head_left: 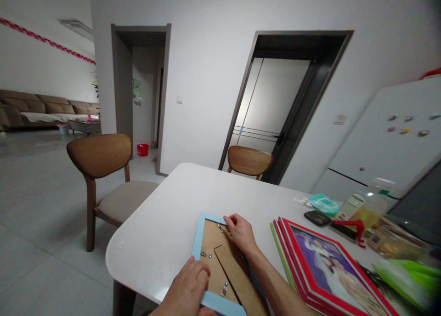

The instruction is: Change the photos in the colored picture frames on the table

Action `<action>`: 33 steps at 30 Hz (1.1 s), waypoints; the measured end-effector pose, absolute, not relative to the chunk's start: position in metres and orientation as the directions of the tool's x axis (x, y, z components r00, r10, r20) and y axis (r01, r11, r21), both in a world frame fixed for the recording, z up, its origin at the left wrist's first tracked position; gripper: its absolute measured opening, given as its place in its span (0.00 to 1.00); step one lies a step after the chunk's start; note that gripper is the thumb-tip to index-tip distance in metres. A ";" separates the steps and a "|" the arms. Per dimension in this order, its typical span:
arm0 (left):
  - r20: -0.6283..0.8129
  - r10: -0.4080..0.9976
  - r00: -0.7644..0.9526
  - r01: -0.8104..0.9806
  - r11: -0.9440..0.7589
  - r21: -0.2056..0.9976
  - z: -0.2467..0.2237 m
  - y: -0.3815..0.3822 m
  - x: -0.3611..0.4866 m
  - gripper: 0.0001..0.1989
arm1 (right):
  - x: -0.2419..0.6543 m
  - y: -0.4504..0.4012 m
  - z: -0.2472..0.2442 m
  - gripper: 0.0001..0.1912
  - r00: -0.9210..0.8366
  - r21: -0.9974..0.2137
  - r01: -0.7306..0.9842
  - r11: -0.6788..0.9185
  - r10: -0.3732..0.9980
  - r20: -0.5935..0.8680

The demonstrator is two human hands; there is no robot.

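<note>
A light-blue picture frame (197, 242) lies back side up at the near edge of the table, showing its brown backboard (211, 274). Small metal turn clips (224, 289) sit along the board's edges, and a brown stand leg (237, 274) runs down its middle. My left hand (189, 284) is closed round the frame's left side near the lower corner. At the far edge, close to a clip, the curled fingers of my right hand (241, 233) grip the frame; my right forearm covers much of its right side.
Stacked red and green picture frames (330, 270) lie to the right. Beyond them are a dark phone-like object (317, 218), a teal wipes pack (324, 204), a bottle (370, 205) and a green bag (408, 277). Wooden chairs (99, 155) stand by the white table (155, 242).
</note>
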State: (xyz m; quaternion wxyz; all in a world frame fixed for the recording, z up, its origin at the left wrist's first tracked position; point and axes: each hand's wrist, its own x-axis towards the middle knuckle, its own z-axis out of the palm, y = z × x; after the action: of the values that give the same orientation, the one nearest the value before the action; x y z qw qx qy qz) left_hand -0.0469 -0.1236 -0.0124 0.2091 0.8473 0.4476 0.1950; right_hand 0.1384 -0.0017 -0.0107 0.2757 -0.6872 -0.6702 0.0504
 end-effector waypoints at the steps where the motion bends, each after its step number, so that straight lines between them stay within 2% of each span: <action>1: 0.151 0.841 0.520 0.674 -0.513 0.532 -0.012 -0.125 -0.048 0.19 | 0.145 -0.008 -0.008 0.16 0.100 -0.461 0.885 0.060 0.944 0.314; 6: 0.149 0.854 0.499 0.658 -0.485 0.576 0.000 -0.131 -0.052 0.15 | 0.165 -0.035 -0.002 0.18 0.117 -0.482 0.873 0.073 0.928 0.352; 12: 0.142 0.856 0.498 0.674 -0.485 0.558 -0.004 -0.128 -0.047 0.14 | 0.141 -0.023 -0.009 0.12 0.019 -0.388 0.915 0.111 0.949 0.315; 24: 0.103 0.838 0.536 0.629 -0.478 0.613 -0.017 -0.116 -0.049 0.16 | 0.114 0.012 -0.027 0.09 0.046 -0.296 0.955 0.029 0.968 0.245; 33: 0.123 0.858 0.498 0.667 -0.470 0.577 -0.015 -0.121 -0.049 0.17 | 0.110 0.012 -0.029 0.09 0.059 -0.298 0.954 0.021 0.965 0.255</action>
State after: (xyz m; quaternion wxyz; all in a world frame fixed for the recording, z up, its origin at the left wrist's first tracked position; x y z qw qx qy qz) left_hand -0.0491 -0.1209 -0.0150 0.2350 0.8330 0.4579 0.2030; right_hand 0.1098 0.0123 -0.0291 0.1997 -0.6997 -0.6859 0.0136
